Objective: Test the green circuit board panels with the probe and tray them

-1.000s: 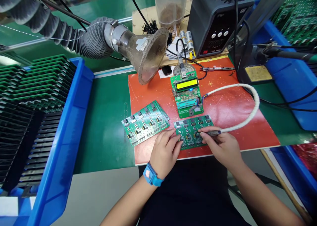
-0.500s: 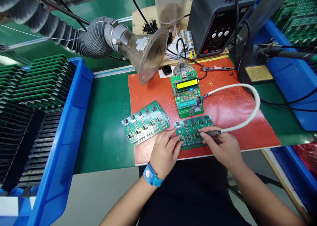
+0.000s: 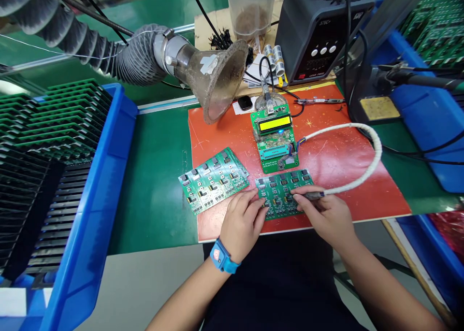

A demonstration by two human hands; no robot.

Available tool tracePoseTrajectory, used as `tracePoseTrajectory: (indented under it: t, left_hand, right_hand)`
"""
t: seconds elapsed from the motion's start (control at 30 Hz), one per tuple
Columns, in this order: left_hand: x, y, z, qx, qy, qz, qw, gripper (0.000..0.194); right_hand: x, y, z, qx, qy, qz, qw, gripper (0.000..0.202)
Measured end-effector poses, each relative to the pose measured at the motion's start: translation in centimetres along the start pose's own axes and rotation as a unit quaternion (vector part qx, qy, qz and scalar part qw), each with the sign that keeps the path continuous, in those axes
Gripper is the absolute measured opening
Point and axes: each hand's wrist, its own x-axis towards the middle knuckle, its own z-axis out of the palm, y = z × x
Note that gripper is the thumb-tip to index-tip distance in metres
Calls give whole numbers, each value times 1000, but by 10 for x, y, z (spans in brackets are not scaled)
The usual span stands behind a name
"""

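A green circuit board (image 3: 279, 191) with a row of small digit displays lies flat on the red mat. My left hand (image 3: 244, 212), a blue band at its wrist, grips the board's left end with bent fingers. In my right hand (image 3: 328, 217) is a dark pen-like probe (image 3: 312, 195), pinched between thumb and fingers. Its tip is over the right half of the board; whether it touches cannot be made out. From the probe, a white-wrapped cable (image 3: 377, 152) loops back to a programmer board (image 3: 277, 150) with a lit yellow screen. More circuit boards (image 3: 213, 181) lie overlapped at the left.
A fume funnel (image 3: 221, 82) on a grey hose hangs over the mat's back edge. Blue bins (image 3: 108, 142) of upright boards flank the bench. At the back right stands a soldering station (image 3: 319, 36). Tweezers (image 3: 319, 101) lie on the red mat (image 3: 351, 171).
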Motion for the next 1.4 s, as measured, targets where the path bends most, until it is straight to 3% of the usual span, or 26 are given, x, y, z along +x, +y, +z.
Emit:
tracePoseTrajectory:
  t: [0.7, 1.2, 1.4]
  left_hand:
    - [0, 0, 1, -3, 0, -3, 1000, 17]
    - [0, 0, 0, 4, -1, 1, 1000, 15]
    - [0, 0, 0, 8, 1, 3, 1000, 16]
  right_hand:
    - [0, 0, 0, 10, 4, -17, 1000, 17]
    - [4, -4, -5, 4, -3, 24, 1000, 22]
    - [0, -13, 7, 35, 11, 9, 999, 19]
